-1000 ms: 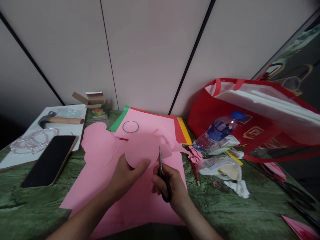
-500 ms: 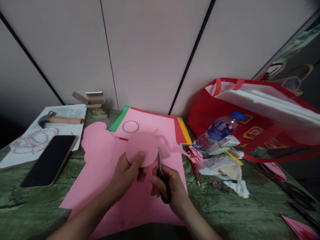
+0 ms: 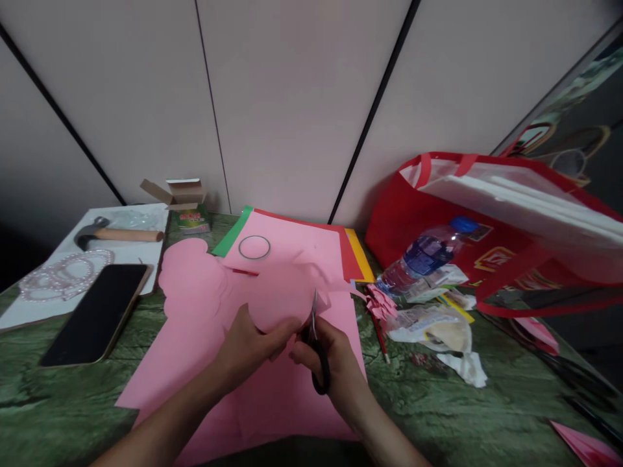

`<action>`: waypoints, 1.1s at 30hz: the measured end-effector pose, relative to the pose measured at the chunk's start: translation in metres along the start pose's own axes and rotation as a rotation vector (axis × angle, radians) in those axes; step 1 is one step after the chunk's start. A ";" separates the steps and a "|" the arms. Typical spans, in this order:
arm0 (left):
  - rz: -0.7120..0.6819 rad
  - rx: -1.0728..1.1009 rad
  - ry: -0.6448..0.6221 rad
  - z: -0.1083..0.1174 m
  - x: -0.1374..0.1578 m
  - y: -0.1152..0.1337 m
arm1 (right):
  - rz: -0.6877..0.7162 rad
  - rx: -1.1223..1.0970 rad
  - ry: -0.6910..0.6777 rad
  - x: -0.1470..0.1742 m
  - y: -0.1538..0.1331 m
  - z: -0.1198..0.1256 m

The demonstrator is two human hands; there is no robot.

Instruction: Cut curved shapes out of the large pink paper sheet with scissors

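My left hand (image 3: 257, 340) pinches the lower edge of a rounded piece of pink paper (image 3: 280, 295), thumb on top. In my right hand (image 3: 328, 357) is a pair of scissors (image 3: 318, 363) with black handles, its blades pointing up along the paper's right edge. A loose pink offcut curls just beyond the blades. Both hands are over large pink sheets (image 3: 292, 408) spread on the green table. To the left lies a stack of scallop-edged pink cutouts (image 3: 192, 275). A thin ring (image 3: 254, 247) rests on the pink sheet at the back.
Left are a phone (image 3: 97, 314), a hammer (image 3: 121, 234), beads (image 3: 68, 272) and a small open box (image 3: 189, 211). On the right, a water bottle (image 3: 423, 256) leans by a red bag (image 3: 413, 207). A pencil (image 3: 379, 337), plastic wrappers (image 3: 433, 327) and other scissors (image 3: 564, 366) lie there too.
My left hand has shifted its grip right and down along the paper's lower edge, closer to the scissors. The paper has turned and tilted; the scissors have moved slightly.
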State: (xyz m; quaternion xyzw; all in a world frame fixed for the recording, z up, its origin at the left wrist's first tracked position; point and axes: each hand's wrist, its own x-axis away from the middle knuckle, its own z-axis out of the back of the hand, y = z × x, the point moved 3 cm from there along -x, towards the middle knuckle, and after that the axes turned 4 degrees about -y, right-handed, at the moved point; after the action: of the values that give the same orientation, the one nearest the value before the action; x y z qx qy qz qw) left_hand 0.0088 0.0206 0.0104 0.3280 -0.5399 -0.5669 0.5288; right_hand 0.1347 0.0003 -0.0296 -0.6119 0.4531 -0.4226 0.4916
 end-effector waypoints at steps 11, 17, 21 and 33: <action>0.017 -0.010 0.028 -0.001 -0.002 -0.004 | 0.021 -0.018 -0.015 -0.001 0.005 0.002; 0.010 0.008 0.021 -0.001 -0.001 0.000 | -0.009 -0.003 -0.006 -0.001 0.004 0.001; 0.026 -0.017 0.050 -0.001 -0.002 -0.002 | 0.014 -0.009 0.002 -0.001 0.003 0.001; -0.078 -0.002 0.070 0.003 -0.004 -0.020 | -0.032 -0.012 0.023 -0.001 0.000 0.000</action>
State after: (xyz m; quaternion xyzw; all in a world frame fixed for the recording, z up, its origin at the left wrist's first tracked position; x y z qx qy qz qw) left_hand 0.0026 0.0227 -0.0089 0.3678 -0.5073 -0.5759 0.5251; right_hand 0.1343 0.0014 -0.0300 -0.6173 0.4514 -0.4346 0.4757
